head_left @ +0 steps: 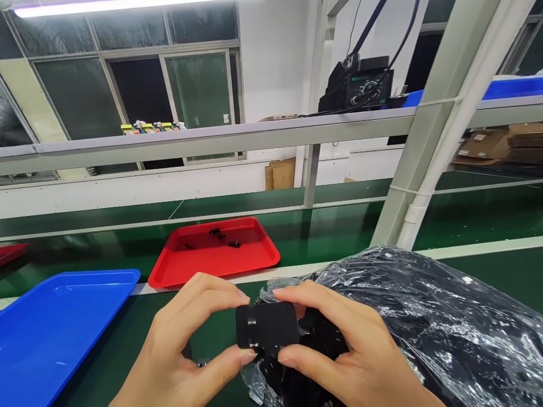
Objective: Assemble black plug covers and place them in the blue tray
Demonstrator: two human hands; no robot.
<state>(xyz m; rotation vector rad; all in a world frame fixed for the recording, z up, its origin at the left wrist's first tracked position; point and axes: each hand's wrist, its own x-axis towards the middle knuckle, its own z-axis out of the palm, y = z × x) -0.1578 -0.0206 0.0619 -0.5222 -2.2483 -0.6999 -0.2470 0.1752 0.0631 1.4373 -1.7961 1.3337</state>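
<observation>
Both hands hold a small black plastic plate with two metal prongs on its left side. My left hand pinches its left edge between thumb and fingers. My right hand grips its right edge. They hover just above the mouth of a clear plastic bag full of black parts, lying at the right on the green bench.
A blue tray lies at the left. A red tray with three small black parts sits on the conveyor behind. A white frame post rises at the right. An overhead shelf carries a black soldering station.
</observation>
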